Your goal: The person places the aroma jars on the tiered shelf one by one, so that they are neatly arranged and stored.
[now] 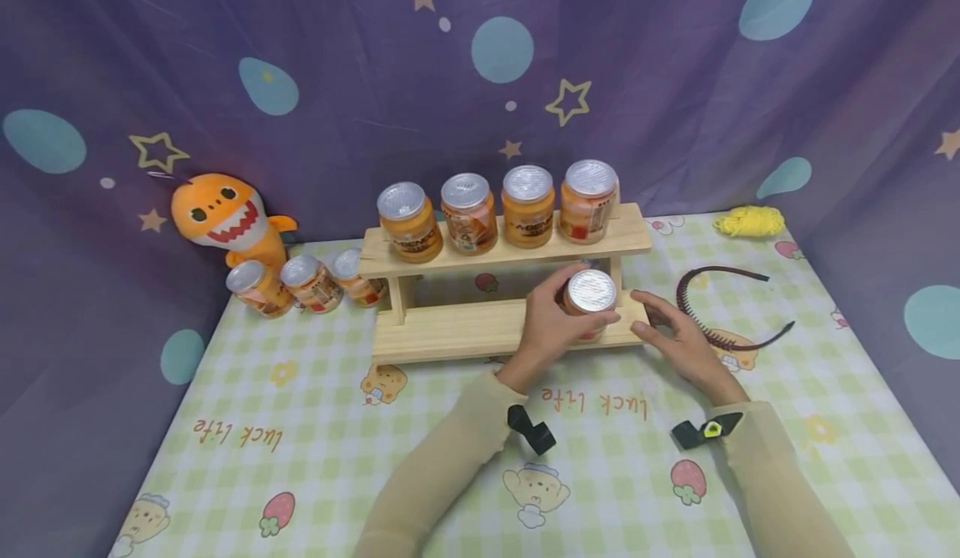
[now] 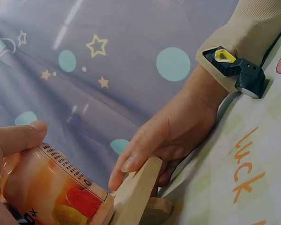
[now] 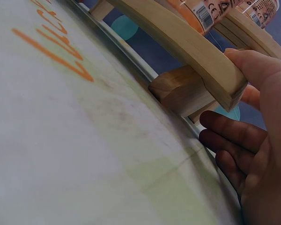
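A: Left hand [image 1: 551, 320] wrapped round small orange jar w/ silver foil lid [image 1: 590, 301], fingers [image 2: 18, 136] curled on its side. Jar sitting at right end of lower shelf of pale two-tier wooden rack [image 1: 450, 329], base on the board per left wrist view.

B: Right hand [image 1: 678, 337]?

A: Flat, fingers straight & relaxed, holding nothing; thumb [image 3: 255, 65] pressed on the shelf's end edge, at jar's 3 o'clock.

B: Risks, as a guess?

A: Could tip off the end, jar being close to the shelf edge w/ no lip seen there. Could also knock the upper shelf if lifted straight up: four more foil-lidded orange jars [image 1: 498, 208] just overhead at 12, little headroom. Hard shove might slide the whole rack on the green checked cloth on the counter [image 1: 315, 424].

B: Room to move?

A: Lower shelf open toward 9 o'clock. Toward 6, open cloth in front. At 3, dark toothed plastic headband [image 1: 723, 308] near right hand, apart from rack. Three jars lying on their sides [image 1: 303, 283] well off at 9–10, by orange plush shark toy [image 1: 225, 220].
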Tool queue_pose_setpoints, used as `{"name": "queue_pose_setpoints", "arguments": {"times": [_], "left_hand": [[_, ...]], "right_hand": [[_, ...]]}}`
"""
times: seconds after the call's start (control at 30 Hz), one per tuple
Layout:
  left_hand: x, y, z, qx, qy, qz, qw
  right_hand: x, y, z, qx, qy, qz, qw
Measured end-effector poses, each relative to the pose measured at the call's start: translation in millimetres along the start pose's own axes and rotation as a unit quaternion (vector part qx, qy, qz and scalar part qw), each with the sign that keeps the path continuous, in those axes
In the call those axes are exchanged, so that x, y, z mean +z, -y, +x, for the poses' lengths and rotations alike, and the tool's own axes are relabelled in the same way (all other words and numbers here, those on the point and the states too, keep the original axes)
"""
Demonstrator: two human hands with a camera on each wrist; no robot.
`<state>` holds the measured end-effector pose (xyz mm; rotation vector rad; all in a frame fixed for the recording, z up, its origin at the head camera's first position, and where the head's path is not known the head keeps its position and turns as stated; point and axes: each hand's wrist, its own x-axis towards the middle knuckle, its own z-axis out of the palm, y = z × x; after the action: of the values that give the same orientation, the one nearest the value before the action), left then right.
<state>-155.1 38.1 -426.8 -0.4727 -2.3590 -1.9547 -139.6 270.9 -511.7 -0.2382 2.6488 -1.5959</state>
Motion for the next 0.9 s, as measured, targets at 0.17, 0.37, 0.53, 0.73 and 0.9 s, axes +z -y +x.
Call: {"name": "queue_pose_setpoints", "arguments": {"times": [0.17, 0.37, 0.53, 0.73, 0.9], "left_hand": [[4.7, 0.4, 2.2, -0.007, -0.013, 0.011, 0.9998], [6.2, -0.7, 3.5, -0.01, -0.012, 0.027, 0.9995], [4.3, -2.8, 3.2, -0.01, -0.003, 0.045, 0.9989], [-2.0, -6.7, 1.7, 0.005, 0.008, 0.059, 0.9982], [-12.3, -13.2, 0.4, 0.051, 0.001, 0.076, 0.9958]], "right_hand": [[-1, 0, 0, 0.01, 0.002, -0.011, 1.0], [-1, 1, 0, 0.009, 0.003, -0.014, 1.0], [-1, 2, 0, 0.005, 0.001, -0.016, 1.0], [0, 1, -1, -0.003, 0.0, -0.01, 1.0], [0, 2, -1, -0.005, -0.004, -0.013, 1.0]]}}
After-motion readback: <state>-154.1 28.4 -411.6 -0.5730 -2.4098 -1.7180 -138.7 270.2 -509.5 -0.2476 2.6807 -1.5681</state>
